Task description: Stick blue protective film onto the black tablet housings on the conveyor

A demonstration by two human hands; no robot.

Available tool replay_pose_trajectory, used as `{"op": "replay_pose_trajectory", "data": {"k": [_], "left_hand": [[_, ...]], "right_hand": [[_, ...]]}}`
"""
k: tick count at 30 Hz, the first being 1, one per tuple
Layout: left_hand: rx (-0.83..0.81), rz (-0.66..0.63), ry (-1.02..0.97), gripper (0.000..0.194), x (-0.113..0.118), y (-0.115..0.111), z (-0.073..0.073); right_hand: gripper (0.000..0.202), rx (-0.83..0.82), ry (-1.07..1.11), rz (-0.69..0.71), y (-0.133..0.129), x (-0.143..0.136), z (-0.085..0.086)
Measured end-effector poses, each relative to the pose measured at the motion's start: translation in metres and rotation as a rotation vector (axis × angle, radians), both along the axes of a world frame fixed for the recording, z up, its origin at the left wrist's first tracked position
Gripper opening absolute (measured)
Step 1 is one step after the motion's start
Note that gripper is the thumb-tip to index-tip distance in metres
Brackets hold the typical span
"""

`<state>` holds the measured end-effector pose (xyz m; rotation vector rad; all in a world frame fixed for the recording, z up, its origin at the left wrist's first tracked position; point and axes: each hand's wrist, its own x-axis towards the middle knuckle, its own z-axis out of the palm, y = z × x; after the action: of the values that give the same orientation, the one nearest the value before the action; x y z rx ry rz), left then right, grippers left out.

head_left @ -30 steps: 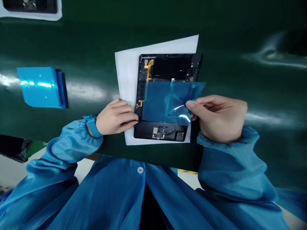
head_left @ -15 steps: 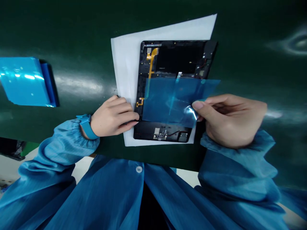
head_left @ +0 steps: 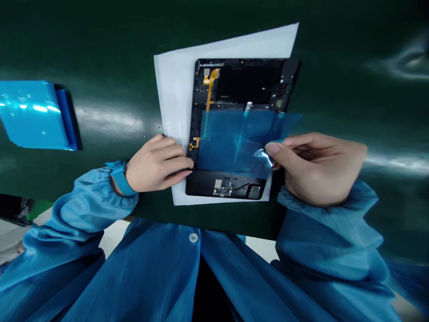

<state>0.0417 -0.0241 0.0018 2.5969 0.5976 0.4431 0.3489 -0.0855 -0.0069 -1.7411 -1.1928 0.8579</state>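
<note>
An opened black tablet (head_left: 250,85) lies in front of me, its inside showing an orange flex cable (head_left: 210,91) and a small circuit board (head_left: 223,190) near the lower edge. Over its middle is a see-through blue film (head_left: 231,143). My right hand (head_left: 315,165) pinches the film's right side between thumb and fingers, just past the tablet's right edge. At the tablet's left edge, my left hand (head_left: 161,163) has its fingers curled against the frame, with thumb and fingertips touching it near the film's lower left corner. Some fingertips are hidden.
Beneath the tablet lies a white sheet (head_left: 172,98) on the dark green tabletop (head_left: 110,76). A stack of shiny blue films (head_left: 35,114) sits at the far left. The table's near edge runs just in front of my body.
My right hand and the film's right edge have shifted slightly left. The tablet sits a little differently in view; my left hand keeps its place on the tablet's edge.
</note>
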Motion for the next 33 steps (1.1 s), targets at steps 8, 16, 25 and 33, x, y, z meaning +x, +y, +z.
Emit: {"op": "replay_pose_trajectory", "data": {"k": [8,16,25,33], "left_hand": [[-0.012,-0.002,0.014,0.012,-0.001,0.0,0.0],[0.005,-0.008,-0.002,0.011,0.0,0.0,0.002],[0.002,-0.003,0.004,0.01,0.0,0.0,0.002],[0.002,-0.009,-0.004,0.009,0.0,0.001,0.002]], "right_hand": [[0.017,-0.007,0.014,0.004,0.001,-0.002,0.003],[0.016,-0.044,0.02,0.003,0.002,-0.002,0.007],[0.018,-0.102,0.008,0.008,0.004,-0.004,0.01],[0.016,-0.088,0.035,0.007,0.005,-0.005,0.011]]}}
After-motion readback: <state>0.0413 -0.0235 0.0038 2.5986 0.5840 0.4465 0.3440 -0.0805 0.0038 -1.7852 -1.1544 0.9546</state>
